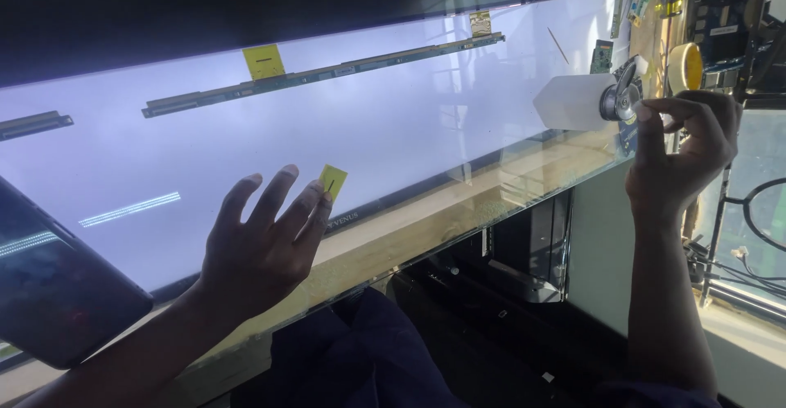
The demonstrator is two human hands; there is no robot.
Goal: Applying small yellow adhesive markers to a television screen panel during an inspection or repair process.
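While left hand (258,248) nears a yellow tag (332,182), right hand (684,150) pinches a lamp (610,101).

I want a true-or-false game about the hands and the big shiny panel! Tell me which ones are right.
1. The left hand is spread open over the panel. True.
2. The right hand is empty. False: it holds a small round metal tool.
3. A small yellow tab sits by the left fingertips. True.
4. The panel is dark. False: it glows white.
5. A long green strip lies across the panel. True.
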